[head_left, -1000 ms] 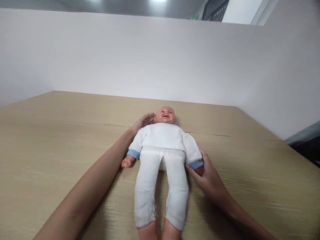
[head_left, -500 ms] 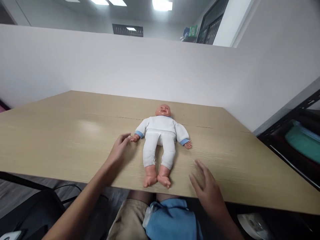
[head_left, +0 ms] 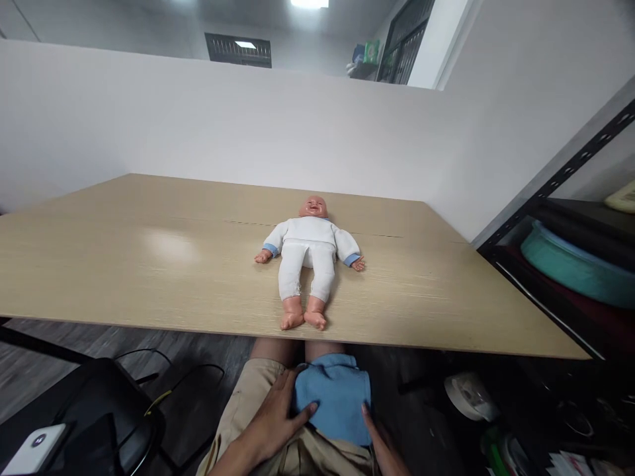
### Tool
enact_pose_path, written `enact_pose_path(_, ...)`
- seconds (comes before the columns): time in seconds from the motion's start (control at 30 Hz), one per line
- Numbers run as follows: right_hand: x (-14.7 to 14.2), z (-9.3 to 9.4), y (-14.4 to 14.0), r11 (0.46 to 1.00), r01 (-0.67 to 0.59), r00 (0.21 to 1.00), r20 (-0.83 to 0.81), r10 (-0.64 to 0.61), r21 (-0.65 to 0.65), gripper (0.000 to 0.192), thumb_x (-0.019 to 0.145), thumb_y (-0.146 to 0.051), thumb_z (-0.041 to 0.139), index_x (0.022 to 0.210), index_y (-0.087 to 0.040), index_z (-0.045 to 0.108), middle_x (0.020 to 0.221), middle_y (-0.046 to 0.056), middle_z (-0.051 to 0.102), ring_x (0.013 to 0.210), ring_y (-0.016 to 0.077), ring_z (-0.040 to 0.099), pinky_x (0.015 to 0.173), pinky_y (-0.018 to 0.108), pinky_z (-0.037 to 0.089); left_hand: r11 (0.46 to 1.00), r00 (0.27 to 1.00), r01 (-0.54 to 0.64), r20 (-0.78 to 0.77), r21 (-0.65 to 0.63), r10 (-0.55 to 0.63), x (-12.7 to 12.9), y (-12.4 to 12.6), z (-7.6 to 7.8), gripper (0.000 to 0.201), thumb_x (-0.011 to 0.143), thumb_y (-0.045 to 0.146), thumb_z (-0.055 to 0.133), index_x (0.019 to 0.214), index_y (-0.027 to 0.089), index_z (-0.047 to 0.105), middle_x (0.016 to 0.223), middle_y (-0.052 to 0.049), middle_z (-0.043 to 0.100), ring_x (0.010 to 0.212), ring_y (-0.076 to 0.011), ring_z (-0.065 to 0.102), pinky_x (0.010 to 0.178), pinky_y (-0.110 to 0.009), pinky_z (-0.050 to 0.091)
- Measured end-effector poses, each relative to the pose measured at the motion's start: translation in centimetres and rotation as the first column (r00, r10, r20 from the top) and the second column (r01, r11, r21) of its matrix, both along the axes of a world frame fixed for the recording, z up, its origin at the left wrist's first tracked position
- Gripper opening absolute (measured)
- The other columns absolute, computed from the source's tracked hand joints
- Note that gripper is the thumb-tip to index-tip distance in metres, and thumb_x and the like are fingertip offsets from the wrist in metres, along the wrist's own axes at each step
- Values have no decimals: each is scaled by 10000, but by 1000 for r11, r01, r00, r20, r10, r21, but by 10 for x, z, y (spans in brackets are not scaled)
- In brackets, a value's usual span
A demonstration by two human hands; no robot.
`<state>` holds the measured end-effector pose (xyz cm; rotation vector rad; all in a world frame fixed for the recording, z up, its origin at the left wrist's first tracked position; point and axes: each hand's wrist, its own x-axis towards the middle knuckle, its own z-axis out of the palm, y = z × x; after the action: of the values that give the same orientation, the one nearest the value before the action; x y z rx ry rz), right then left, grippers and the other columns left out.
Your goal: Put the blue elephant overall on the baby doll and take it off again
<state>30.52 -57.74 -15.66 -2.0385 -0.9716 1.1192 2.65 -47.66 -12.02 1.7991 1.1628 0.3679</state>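
On my lap lies a folded blue cloth (head_left: 333, 403), perhaps a small garment. My left hand (head_left: 278, 413) rests at its left side, fingers laid flat and the thumb spread out over the cloth. At the right edge of the cloth is my right hand (head_left: 383, 441); one digit touches the edge, while its other fingers are hidden. A baby doll (head_left: 310, 254) in a white top and white trousers with blue cuffs lies face up on the table (head_left: 149, 277), arms spread, bare feet toward me near the front edge. Neither hand touches the doll.
A white partition wall (head_left: 248, 125) stands behind the table. To the right, a black shelf (head_left: 540, 291) holds a teal basin (head_left: 575, 264). At lower left is a black chair (head_left: 94, 403) with a white device (head_left: 37, 449) on it; cables run across the floor.
Both my hands have come down from beside the doll to the blue cloth on my lap. The view has tilted down and turned slightly right. The doll lies as before.
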Motion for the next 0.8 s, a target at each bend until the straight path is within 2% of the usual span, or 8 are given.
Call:
enact_pose_path(0.07, -10, 3, 11, 985, 157, 986, -42, -160, -71, 1023, 510, -1042, 624, 1197, -303, 789, 1373, 92, 766, 1512, 442, 531, 1224, 500, 491, 999, 999, 26, -37, -20, -26, 6, -5, -2, 702, 975, 529, 637, 1567, 178, 497, 1576, -208, 581, 1485, -372, 544, 1270, -530, 414)
enact_pose_path(0.13, -18, 3, 21, 972, 235, 971, -60, -233, 23, 985, 544, -1025, 644, 1149, -262, 790, 1325, 111, 782, 1436, 449, 594, 1184, 500, 517, 996, 994, 75, -72, -38, -78, 8, -15, -1, 656, 949, 466, 660, 1520, 177, 518, 1532, -198, 622, 1414, -359, 607, 1204, -491, 473)
enact_pose_path(0.23, -26, 9, 29, 959, 189, 979, -112, -168, 210, 801, 699, -927, 676, 1038, -207, 761, 1084, 116, 812, 1169, 416, 724, 1044, 497, 581, 969, 957, 225, -162, -107, -240, 3, -30, 3, 645, 861, 441, 744, 1440, 220, 566, 1421, -158, 704, 1292, -370, 687, 1078, -452, 540)
enact_pose_path(0.33, -31, 38, 33, 929, 44, 995, -96, -9, 368, 583, 840, -772, 700, 954, -200, 716, 878, 65, 748, 915, 318, 715, 876, 420, 590, 915, 871, 384, -281, -123, -403, -11, -33, 19, 484, 842, 485, 785, 1245, 240, 680, 1262, -113, 772, 1162, -368, 732, 1012, -425, 534)
enact_pose_path(0.47, -32, 101, 40, 894, -104, 977, -121, 173, 436, 427, 871, -636, 763, 1005, -234, 716, 862, 22, 693, 815, 246, 638, 762, 335, 547, 851, 821, 523, -245, -43, -516, -43, -15, 92, 240, 949, 491, 734, 1006, 260, 763, 1064, -41, 781, 1007, -270, 723, 960, -350, 508)
enact_pose_path(0.63, -33, 176, 87, 802, -98, 871, -339, 355, 589, 340, 916, -540, 735, 1112, -271, 671, 910, 16, 633, 798, 216, 552, 728, 315, 489, 955, 974, 181, 89, 235, -207, -60, 26, 201, 199, 1035, 452, 676, 1143, 288, 707, 1405, -49, 662, 1322, -266, 594, 1105, -330, 488)
enact_pose_path(0.7, -38, 204, 119, 763, -119, 808, -385, 447, 636, 287, 931, -493, 712, 1110, -278, 649, 857, -7, 559, 754, 196, 491, 700, 301, 453, 936, 967, 24, 229, 350, -110, -52, 50, 222, 318, 1019, 393, 713, 1314, 313, 625, 1526, -66, 576, 1452, -287, 503, 1219, -386, 419)
enact_pose_path(0.8, -47, 243, 173, 683, -180, 744, -356, 565, 708, 212, 918, -397, 693, 1082, -280, 626, 811, -25, 498, 732, 189, 463, 690, 294, 434, 940, 929, -14, 353, 341, -114, -34, 98, 239, 681, 969, 407, 780, 1556, 345, 440, 1618, -99, 507, 1482, -322, 500, 1217, -445, 440)
